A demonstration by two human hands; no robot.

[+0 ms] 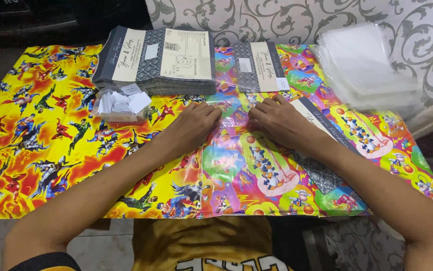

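Two bright cartoon-printed sheets cover the tabletop [35, 150], yellow on the left and multicoloured on the right. Clear plastic sleeves [364, 70] lie piled at the far right, and a stack of grey-and-cream cards [158, 60] sits at the far edge. Both palms press down on a transparent sleeve [234, 118] at the centre: left hand [191, 128] flat, fingers loosely spread, right hand [276, 120] likewise. Small white paper slips [121, 103] lie heaped beside the stack.
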